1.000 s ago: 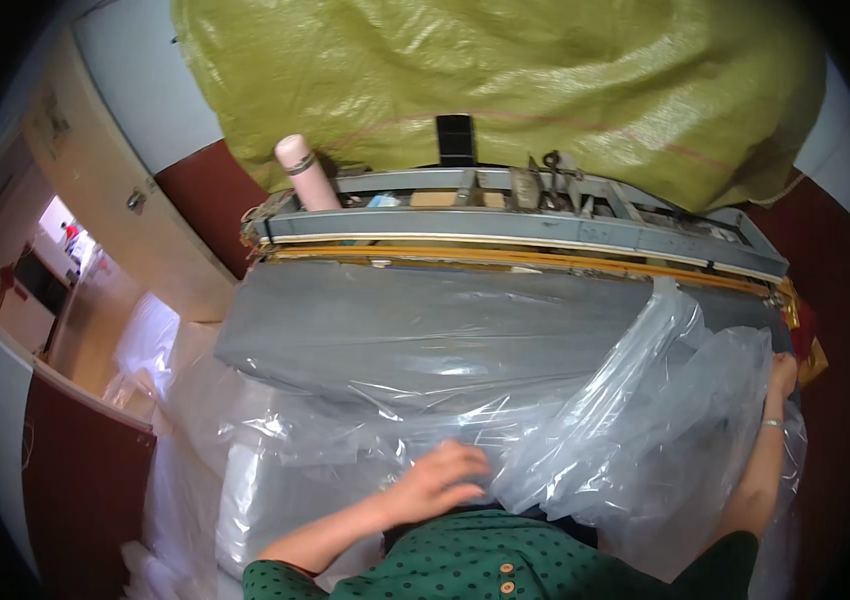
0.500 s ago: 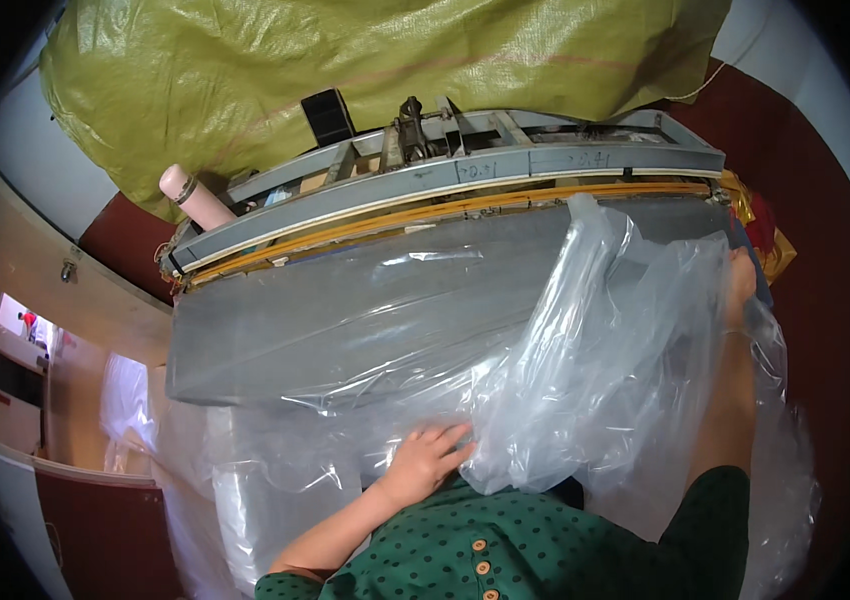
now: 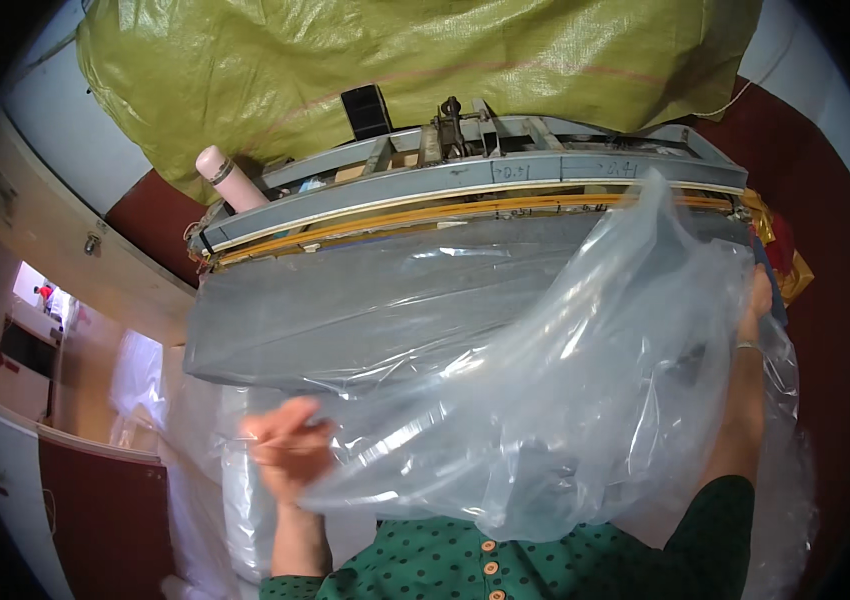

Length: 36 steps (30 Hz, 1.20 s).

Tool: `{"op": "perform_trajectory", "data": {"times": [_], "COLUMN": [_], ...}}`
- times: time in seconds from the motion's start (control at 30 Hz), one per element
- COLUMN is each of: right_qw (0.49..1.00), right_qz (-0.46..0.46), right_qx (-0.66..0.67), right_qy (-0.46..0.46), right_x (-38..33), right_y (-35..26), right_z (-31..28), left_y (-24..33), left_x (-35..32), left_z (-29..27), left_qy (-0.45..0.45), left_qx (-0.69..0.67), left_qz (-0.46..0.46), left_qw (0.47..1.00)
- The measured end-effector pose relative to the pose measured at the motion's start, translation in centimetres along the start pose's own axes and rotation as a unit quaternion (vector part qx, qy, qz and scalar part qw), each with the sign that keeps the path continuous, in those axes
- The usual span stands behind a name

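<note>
Clear plastic bag (image 3: 585,400) is spread wide btwn both hands, held up in front of the grey sealing machine (image 3: 465,190) w/ its yellow strip. Left hand (image 3: 290,450) pinches the near-left edge, right hand (image 3: 760,300) grips the far-right edge, partly hidden behind the film. Green woven sack (image 3: 415,60) sits behind the machine, pink-white roll (image 3: 225,175) at its left end.

Clear plastic bag (image 3: 585,400): thin, glossy, crinkled film, see-through, with bright highlights along its folds; held at its edges by the left hand (image 3: 290,450) and right hand (image 3: 757,300). Sealing machine frame (image 3: 465,190): painted grey metal, matt and scuffed, with a smooth yellowish strip along its front edge; a grey sheet (image 3: 365,300) below it lies under more glossy film. Sack (image 3: 395,60) behind: coarse woven olive-green plastic, faintly shiny; sleeve (image 3: 585,570): matt green dotted cloth with smooth buttons.
</note>
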State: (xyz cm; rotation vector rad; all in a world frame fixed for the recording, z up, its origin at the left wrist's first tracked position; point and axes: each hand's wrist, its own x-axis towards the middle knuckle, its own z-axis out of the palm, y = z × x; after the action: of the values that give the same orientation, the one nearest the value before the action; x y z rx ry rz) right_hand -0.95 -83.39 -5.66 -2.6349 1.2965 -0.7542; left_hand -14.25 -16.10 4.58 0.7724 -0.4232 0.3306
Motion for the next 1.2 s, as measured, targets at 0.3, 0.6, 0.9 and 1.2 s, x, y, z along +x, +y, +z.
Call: {"op": "perform_trajectory", "data": {"times": [0.3,0.6,0.9,1.2], "right_qw": [1.000,0.997,0.996,0.996], "right_qz": [-0.016,-0.066,-0.070,-0.052], "right_qx": [0.002,0.040,0.057,0.067], "right_qy": [-0.002,0.000,0.015,0.020], "right_x": [-0.2,-0.6,-1.3,0.2], "right_y": [-1.2,-1.3,-2.9,0.0], "right_z": [-0.2,0.1,-0.5,0.3], "left_y": [-11.9,4.7,-4.9,14.5], "left_x": [-8.7,7.0,-7.4,4.9], "left_z": [-2.6,-1.3,-3.4,-12.0], "left_qy": [-0.218,0.176,0.013,0.218], "left_qx": [0.485,0.216,0.337,0.468], "left_qz": [-0.366,-0.060,-0.359,0.109], "left_qw": [0.764,0.958,0.870,0.850]}}
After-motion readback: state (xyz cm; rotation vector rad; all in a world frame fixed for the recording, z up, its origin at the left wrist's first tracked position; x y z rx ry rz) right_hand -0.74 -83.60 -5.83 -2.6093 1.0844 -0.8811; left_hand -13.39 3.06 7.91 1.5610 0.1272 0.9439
